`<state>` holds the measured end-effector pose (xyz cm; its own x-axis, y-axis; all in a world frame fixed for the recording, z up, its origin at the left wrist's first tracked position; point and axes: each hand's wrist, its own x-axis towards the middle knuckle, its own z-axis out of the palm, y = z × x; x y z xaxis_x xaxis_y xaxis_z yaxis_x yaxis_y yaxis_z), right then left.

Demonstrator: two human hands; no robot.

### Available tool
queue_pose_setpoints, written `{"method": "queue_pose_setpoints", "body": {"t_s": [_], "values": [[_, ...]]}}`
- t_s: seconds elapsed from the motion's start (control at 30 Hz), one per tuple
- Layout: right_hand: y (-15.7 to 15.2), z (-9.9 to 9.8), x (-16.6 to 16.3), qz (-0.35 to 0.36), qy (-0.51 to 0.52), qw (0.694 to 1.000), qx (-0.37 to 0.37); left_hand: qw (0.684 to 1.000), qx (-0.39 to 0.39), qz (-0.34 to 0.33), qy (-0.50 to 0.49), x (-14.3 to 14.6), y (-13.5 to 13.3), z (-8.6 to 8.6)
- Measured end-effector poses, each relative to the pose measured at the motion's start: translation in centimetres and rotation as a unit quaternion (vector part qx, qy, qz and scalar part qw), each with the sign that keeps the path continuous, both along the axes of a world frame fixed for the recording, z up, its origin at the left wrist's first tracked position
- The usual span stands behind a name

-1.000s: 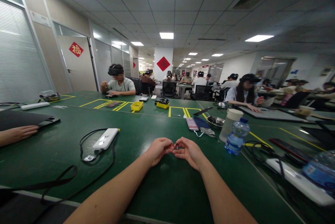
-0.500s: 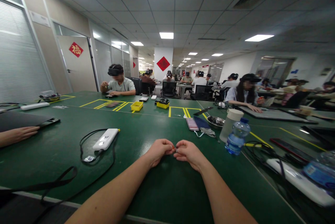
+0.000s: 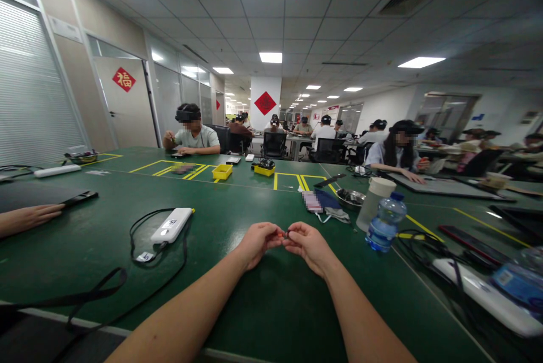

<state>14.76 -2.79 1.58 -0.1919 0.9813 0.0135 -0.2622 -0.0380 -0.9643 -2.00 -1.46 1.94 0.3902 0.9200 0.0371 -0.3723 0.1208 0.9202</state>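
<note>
My left hand (image 3: 259,243) and my right hand (image 3: 309,245) meet just above the green table (image 3: 280,318), fingertips almost touching. Between the left thumb and forefinger a small orange-red piece (image 3: 280,234) shows; its kind is too small to make out. The right fingers pinch at a tiny dark bit (image 3: 287,234) beside it, mostly covered by the fingertips. Both hands are closed in a pinch, with the forearms reaching in from the bottom edge.
Left of my hands lies a white power bank (image 3: 172,225) with a black cable. To the right stand a blue-labelled water bottle (image 3: 385,221), a pale cup (image 3: 374,203) and a metal bowl (image 3: 351,198). Yellow trays (image 3: 222,172) sit farther back. Another person's hand (image 3: 34,220) rests at left.
My hands have risen very slightly, and the fingertips have shifted around the small piece, so more of its orange-red colour shows. The rest looks the same.
</note>
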Motion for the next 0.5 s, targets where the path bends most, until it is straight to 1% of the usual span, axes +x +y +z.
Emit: {"method": "queue_pose_setpoints", "body": {"t_s": [0.07, 0.17, 0.27, 0.37, 0.5], "values": [[-0.1, 0.1, 0.0, 0.002, 0.004, 1.000, -0.005, 1.000, -0.002, 0.001, -0.003, 0.0, 0.0, 0.0], [-0.1, 0.1, 0.0, 0.006, -0.003, 1.000, -0.016, 1.000, 0.006, 0.007, 0.009, 0.1, 0.2, -0.6], [-0.1, -0.3, -0.1, 0.020, -0.027, 0.999, -0.023, 0.997, 0.023, 0.015, 0.066, 0.2, 0.6, -1.6], [-0.1, -0.6, 0.0, 0.050, -0.050, 0.997, -0.035, 0.992, 0.030, 0.008, 0.121, 0.2, 0.8, -2.3], [-0.2, -0.6, 0.1, 0.071, -0.079, 0.993, -0.042, 0.990, 0.033, 0.005, 0.137, 0.2, 0.9, -2.5]]}}
